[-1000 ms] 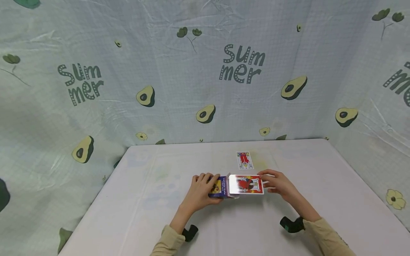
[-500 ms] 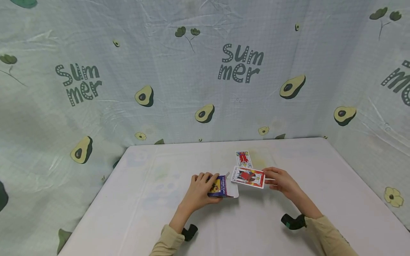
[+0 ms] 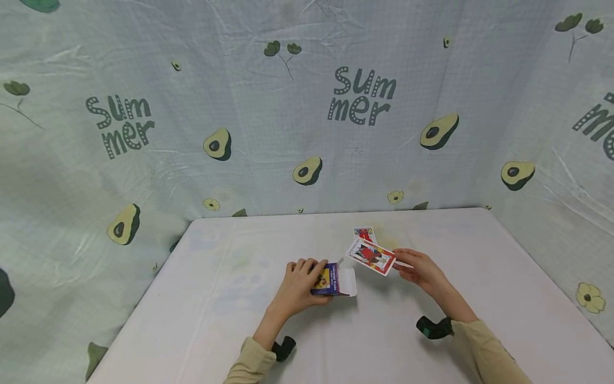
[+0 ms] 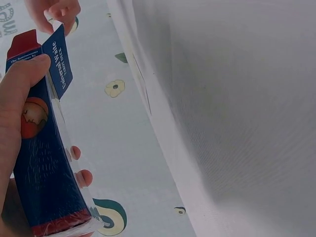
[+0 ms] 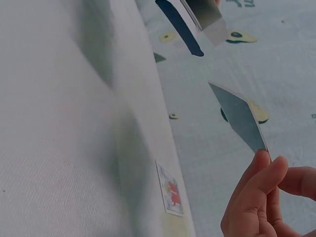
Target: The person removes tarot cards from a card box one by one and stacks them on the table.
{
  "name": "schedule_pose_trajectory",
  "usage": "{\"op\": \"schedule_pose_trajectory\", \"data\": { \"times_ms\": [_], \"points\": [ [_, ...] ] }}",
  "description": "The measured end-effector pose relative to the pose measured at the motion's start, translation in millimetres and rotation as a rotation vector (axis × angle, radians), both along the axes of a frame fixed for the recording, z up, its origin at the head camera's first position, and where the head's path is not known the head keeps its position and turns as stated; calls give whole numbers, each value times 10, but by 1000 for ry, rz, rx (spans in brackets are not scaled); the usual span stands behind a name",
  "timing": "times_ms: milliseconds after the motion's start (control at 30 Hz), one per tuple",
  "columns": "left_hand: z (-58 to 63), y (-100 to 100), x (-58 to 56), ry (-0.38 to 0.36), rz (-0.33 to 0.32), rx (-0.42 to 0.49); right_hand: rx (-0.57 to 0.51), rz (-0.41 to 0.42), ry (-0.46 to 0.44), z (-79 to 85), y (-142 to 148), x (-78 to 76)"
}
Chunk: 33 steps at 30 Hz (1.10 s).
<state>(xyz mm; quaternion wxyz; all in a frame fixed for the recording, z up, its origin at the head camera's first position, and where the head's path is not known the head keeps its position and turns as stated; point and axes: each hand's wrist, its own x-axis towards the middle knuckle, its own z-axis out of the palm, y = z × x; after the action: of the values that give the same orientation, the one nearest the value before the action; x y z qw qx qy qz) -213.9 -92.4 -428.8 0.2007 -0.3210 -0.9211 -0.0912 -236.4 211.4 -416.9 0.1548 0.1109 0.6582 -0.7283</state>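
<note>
My left hand [image 3: 299,288] holds a blue tarot card box [image 3: 333,279] above the table, its thumb along one narrow side in the left wrist view. The box's flap [image 4: 58,61] stands open, facing right in the head view. My right hand [image 3: 424,273] pinches a red-and-white picture card [image 3: 370,256] by its right end, clear of the box. From the right wrist, the grey underside of this card [image 5: 239,116] shows between thumb and fingers. Beyond it a second picture card [image 3: 365,233] lies face up on the table, partly covered from the head camera.
A white cloth covers the table [image 3: 230,320]. Behind and beside it hangs a pale curtain [image 3: 259,117] printed with avocados and lettering. Black wrist devices sit under both forearms, the right one [image 3: 434,327] being more exposed.
The right hand has moved the card out from the box's mouth and tilted it, shifting slightly up and back so it now overlaps the lying card. The left hand and box stay almost still.
</note>
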Motion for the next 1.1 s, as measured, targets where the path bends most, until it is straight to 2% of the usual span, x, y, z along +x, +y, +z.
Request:
{"op": "schedule_pose_trajectory", "data": {
  "times_ms": [233, 533, 700, 900, 1100],
  "points": [
    [-7, 2, 2, 45, -6, -5, -81, -43, -22, 7, -18, -62],
    [1, 4, 4, 33, -10, 1, -123, -103, -43, 9, -72, -148],
    [-10, 6, 6, 48, -12, -3, -109, -128, -44, -31, -92, -211],
    [-5, 22, 12, 42, -8, -23, -117, -135, -41, -63, -121, -286],
    [-4, 45, 11, 18, 4, -34, -196, -124, -39, -86, -100, -352]
  ]
}}
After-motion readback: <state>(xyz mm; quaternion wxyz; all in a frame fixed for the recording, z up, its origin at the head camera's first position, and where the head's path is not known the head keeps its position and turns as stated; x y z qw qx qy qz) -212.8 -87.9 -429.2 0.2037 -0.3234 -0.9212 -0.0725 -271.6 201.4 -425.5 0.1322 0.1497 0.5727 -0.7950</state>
